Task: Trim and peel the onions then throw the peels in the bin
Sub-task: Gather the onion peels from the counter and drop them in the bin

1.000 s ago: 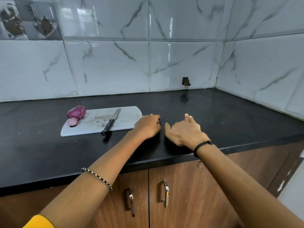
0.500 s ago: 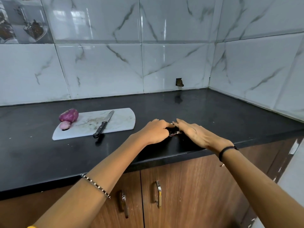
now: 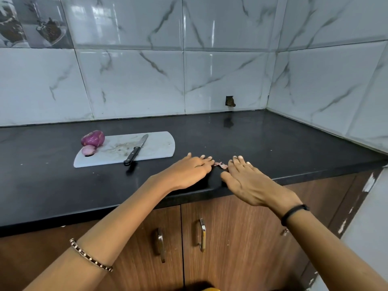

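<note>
A small scrap of pink onion peel (image 3: 220, 164) lies on the black counter (image 3: 273, 143) near its front edge. My left hand (image 3: 190, 170) lies flat on the counter just left of the peel, fingers straight, fingertips almost touching it. My right hand (image 3: 251, 184) is spread open just right of the peel, over the counter's edge. On the white cutting board (image 3: 159, 147) at the left sit a large purple peeled onion (image 3: 93, 138) and a smaller pale onion (image 3: 89, 150), with a black-handled knife (image 3: 135, 150) lying across the board.
Marble-look tiled walls close the counter at the back and right, meeting in a corner. A small hole (image 3: 230, 101) is in the back wall. Wooden cabinet doors with metal handles (image 3: 202, 235) are below the counter. No bin is in view.
Both hands were closed in together over the peel half a second ago; now they lie flatter and slightly apart, and the peel shows between them.
</note>
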Demonstrator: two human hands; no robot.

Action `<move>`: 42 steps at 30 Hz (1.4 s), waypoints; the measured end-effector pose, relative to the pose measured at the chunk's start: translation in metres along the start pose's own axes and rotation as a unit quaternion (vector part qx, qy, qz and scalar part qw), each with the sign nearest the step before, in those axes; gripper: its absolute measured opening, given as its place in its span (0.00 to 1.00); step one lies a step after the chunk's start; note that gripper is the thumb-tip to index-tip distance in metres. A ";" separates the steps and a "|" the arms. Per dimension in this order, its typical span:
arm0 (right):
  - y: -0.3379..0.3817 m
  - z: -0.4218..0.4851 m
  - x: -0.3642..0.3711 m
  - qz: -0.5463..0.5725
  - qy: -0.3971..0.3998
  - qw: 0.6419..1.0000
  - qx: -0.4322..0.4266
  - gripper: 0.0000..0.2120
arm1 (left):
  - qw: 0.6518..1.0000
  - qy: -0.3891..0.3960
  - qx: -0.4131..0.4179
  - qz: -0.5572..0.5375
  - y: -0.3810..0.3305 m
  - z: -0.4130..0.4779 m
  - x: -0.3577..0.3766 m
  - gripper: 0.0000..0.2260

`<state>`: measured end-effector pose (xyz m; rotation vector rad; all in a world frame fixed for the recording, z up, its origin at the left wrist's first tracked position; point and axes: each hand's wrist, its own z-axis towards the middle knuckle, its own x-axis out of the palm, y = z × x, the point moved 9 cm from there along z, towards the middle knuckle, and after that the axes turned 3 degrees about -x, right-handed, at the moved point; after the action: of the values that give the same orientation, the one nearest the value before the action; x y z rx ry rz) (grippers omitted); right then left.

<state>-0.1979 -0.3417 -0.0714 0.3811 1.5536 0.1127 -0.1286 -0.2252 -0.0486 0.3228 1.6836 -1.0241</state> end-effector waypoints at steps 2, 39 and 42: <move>0.013 0.007 -0.001 -0.022 -0.014 0.999 -0.033 0.31 | 1.000 -0.005 0.010 -0.011 -0.001 -0.001 0.002 0.21; 0.003 0.013 -0.050 0.111 -0.169 0.979 0.011 0.14 | 0.971 -0.192 0.011 -0.140 -0.034 -0.007 -0.026 0.22; -0.024 -0.009 -0.057 0.222 -0.199 0.954 0.040 0.16 | 0.965 -0.189 0.039 -0.177 -0.053 -0.011 -0.024 0.21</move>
<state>-0.2127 -0.3807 -0.0241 0.7661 1.0559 0.3036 -0.1620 -0.2418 -0.0022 -0.1279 1.3793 -1.3235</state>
